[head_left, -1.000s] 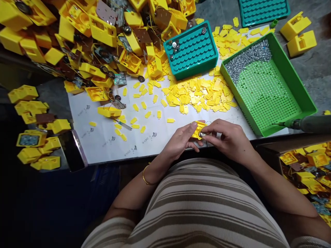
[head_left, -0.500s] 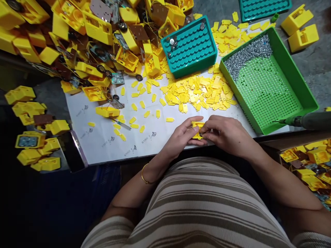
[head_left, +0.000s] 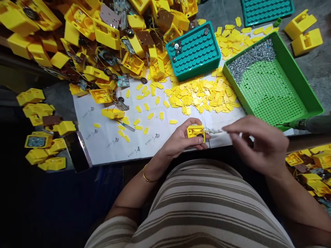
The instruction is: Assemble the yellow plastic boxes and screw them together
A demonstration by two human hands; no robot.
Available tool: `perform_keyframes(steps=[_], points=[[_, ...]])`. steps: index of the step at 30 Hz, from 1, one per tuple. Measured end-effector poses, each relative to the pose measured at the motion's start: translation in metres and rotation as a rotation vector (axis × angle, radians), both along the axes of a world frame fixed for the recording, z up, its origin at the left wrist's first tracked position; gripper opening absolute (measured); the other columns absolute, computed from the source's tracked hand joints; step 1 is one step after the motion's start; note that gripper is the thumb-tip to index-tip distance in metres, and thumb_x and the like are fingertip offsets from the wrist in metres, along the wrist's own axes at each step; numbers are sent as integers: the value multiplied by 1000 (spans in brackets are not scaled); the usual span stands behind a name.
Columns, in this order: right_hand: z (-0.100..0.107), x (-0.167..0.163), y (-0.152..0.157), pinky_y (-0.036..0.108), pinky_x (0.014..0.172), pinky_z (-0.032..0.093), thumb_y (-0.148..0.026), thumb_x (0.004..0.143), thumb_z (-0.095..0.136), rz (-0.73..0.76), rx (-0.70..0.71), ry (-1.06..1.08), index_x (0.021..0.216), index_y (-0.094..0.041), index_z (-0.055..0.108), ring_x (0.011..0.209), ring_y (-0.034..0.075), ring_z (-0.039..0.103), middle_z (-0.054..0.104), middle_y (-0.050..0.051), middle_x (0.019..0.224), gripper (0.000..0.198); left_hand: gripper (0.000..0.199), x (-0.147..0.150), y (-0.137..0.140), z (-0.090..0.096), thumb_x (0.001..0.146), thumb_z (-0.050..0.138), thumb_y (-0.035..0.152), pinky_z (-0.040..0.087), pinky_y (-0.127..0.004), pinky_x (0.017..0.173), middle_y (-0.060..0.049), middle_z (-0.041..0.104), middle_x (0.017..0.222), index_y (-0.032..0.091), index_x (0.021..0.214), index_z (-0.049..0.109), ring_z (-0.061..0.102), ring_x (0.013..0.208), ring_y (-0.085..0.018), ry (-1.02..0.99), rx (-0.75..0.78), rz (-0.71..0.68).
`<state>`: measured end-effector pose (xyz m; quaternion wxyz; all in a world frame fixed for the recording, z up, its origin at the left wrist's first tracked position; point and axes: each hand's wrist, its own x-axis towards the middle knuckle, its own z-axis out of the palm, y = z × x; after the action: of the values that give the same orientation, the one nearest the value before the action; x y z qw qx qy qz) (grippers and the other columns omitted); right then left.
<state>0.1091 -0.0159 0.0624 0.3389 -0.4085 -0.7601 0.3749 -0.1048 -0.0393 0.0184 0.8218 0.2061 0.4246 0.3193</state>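
My left hand (head_left: 178,139) is closed around a small yellow plastic housing (head_left: 191,131), its open side facing up and the thumb on its lower edge. A dark round part, like a speaker (head_left: 200,136), sits inside it near the thumb. From the housing's right side, thin wires lead to a flat pale piece (head_left: 214,131), perhaps a circuit board. My right hand (head_left: 258,143) is off to the right, slightly blurred, with thumb and fingers apart and nothing visible between them. Its fingertips are just right of the pale piece, by the near side of the green basket.
A green basket (head_left: 314,103) holds many small metal screws (head_left: 250,58). A power screwdriver (head_left: 307,123) extends across its near corner. Behind lie loose yellow tabs (head_left: 201,94), a teal tray (head_left: 193,51) and heaped yellow housings (head_left: 106,34). A phone (head_left: 77,151) lies at left.
My right hand has left the housing and moved right. The housing is tilted more toward me in my left hand, showing its inside and the wires. The view has shifted slightly.
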Motion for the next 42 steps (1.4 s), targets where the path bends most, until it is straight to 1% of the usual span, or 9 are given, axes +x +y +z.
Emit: perform_keyframes(steps=[2, 5, 12, 14, 19, 23, 26, 32, 42], points=[[-8, 2, 2, 25, 64, 52, -18, 87, 60, -101, -133, 76, 114, -23, 64, 85, 16, 66, 67, 7, 108, 28, 45, 1, -1, -1, 71, 77, 19, 53, -19, 56, -3, 73, 86, 21, 101, 44, 70, 62, -13, 13, -10, -3], [-24, -4, 1, 29, 73, 57, -26, 85, 64, -3, -382, 87, 131, -20, 52, 101, 20, 67, 58, 12, 132, 48, 45, 3, -2, -1, 70, 77, 19, 52, -19, 53, -2, 73, 82, 20, 102, 44, 69, 58, -13, 36, -18, 12], [-42, -13, 5, 27, 66, 55, -33, 86, 64, 38, -588, 116, 98, -16, 70, 77, 18, 69, 74, 6, 91, 22, 43, 5, -2, 2, 71, 74, 28, 35, -14, 36, 0, 70, 76, 19, 103, 48, 59, 44, -7, 190, 49, 50], [-41, -8, 9, 27, 66, 54, -35, 85, 65, 6, -531, 99, 97, -17, 71, 78, 18, 69, 74, 7, 92, 22, 39, 5, -2, 2, 73, 73, 29, 33, -13, 36, -1, 71, 77, 19, 104, 50, 57, 44, -6, 270, 74, 62], [-38, -1, 11, 27, 61, 48, -36, 87, 65, -48, -146, -222, 98, -21, 74, 70, 16, 64, 69, 6, 85, 20, 33, 9, -4, 0, 77, 68, 28, 33, -14, 36, -1, 70, 81, 19, 106, 53, 53, 42, -3, 434, 122, 61], [-32, -7, 4, 23, 54, 47, -31, 91, 59, -21, -241, -165, 104, -19, 69, 55, 11, 60, 67, 1, 72, 20, 34, 13, -5, -4, 79, 68, 28, 33, -14, 37, 4, 62, 69, 19, 109, 54, 49, 40, -3, 490, 146, 103], [-28, -17, -2, 22, 56, 52, -25, 90, 58, -4, -296, 10, 111, -18, 63, 68, 12, 65, 68, 5, 93, 23, 39, 16, -5, -6, 78, 67, 27, 38, -15, 40, 5, 58, 64, 19, 112, 51, 55, 45, -6, 420, 93, 155], [-39, -30, -11, 24, 68, 54, -13, 87, 60, -36, 15, 102, 96, -22, 60, 80, 13, 64, 66, 1, 86, 13, 48, 12, -4, -2, 74, 59, 18, 57, -28, 66, -2, 68, 90, 20, 120, 50, 69, 74, -15, 79, -75, 251], [-36, -22, -10, 38, 83, 49, -11, 89, 54, 211, 179, -151, 105, -23, 64, 96, 21, 65, 73, 4, 100, 22, 45, 10, -4, 3, 80, 54, 21, 53, -29, 73, -6, 69, 94, 19, 125, 50, 66, 85, -17, 11, -117, 297]])
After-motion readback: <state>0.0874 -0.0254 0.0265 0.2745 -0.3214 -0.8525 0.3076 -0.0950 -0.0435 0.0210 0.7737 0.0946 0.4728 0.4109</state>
